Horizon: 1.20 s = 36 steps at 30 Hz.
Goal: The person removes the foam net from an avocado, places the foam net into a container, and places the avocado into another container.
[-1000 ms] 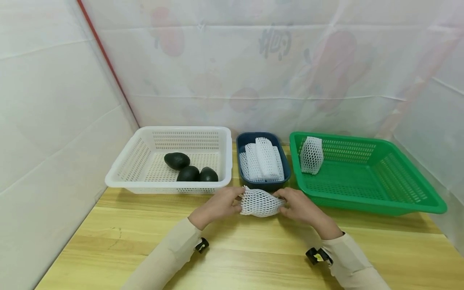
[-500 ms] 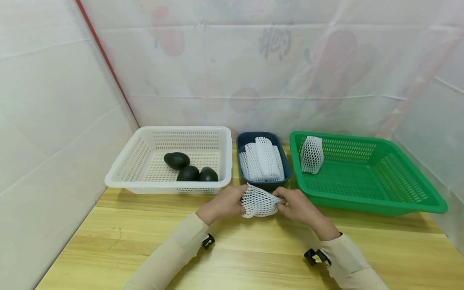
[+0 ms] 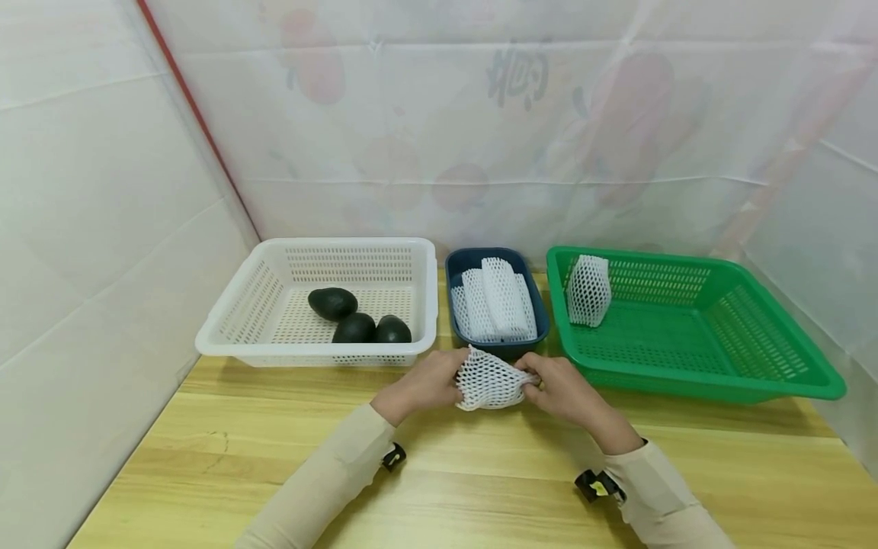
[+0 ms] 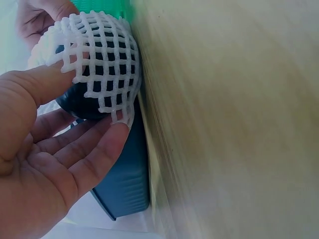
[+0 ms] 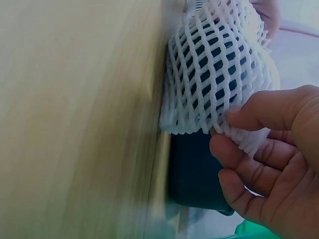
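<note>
Head view: a white foam net [image 3: 490, 383] is held just in front of the blue bin [image 3: 506, 349]. Left wrist: the left hand [image 4: 42, 177] grips it, a dark avocado [image 4: 82, 103] inside. Right wrist: the right hand [image 5: 284, 181] pinches its other end.

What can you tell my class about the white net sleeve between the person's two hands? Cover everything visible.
The white net sleeve is an open diamond mesh of thick strands, apparently soft foam. It is held sideways, stretched around a dark fruit that shows through the holes and at the open left end. The left hand holds that end; the right hand pinches the gathered opposite end. It is in front of the navy tray; whether it touches the tray or wooden table is unclear.
</note>
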### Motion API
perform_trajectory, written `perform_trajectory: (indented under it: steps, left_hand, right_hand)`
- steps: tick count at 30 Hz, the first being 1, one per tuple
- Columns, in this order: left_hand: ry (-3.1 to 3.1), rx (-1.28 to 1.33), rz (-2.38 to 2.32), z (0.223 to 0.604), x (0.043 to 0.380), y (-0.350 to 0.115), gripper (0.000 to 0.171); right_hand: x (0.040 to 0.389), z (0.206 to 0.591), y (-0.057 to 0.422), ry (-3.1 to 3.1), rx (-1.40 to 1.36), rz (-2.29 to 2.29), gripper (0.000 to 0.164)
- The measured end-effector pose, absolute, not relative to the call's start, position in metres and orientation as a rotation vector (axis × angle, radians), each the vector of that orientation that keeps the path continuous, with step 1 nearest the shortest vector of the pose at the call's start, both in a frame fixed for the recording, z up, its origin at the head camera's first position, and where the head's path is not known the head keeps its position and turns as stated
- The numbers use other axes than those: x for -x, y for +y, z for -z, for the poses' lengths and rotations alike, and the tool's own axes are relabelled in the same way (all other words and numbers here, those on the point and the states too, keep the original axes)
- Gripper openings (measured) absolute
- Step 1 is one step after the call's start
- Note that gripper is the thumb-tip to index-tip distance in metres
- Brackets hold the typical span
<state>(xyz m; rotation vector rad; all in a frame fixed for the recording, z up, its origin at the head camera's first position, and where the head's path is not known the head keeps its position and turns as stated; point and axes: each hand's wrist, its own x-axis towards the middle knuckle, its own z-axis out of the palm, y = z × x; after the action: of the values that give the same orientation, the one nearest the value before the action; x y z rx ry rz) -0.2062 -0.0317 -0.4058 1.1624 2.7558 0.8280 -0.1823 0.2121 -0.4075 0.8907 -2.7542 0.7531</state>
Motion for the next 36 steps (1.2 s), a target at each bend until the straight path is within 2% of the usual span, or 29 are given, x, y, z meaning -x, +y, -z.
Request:
perform_trajectory:
  steps: [22, 29, 36]
  left_hand:
    - [2.693, -1.213, -0.991, 0.405, 0.198, -0.045, 0.034]
    - [2.675, -1.126, -1.01, 0.404, 0.192, -0.054, 0.055]
    - [2.686, -1.129, -1.02, 0.405, 0.191, -0.061, 0.056]
  right_hand:
    - [0.177, 0.409, 0.225, -2.754, -0.861, -0.835, 0.021]
    - [0.172, 0.407, 0.232, -2.76, -0.837, -0.848, 0.02]
    - [0.169, 0.406, 0.236, -2.747, -0.839, -0.824, 0.021]
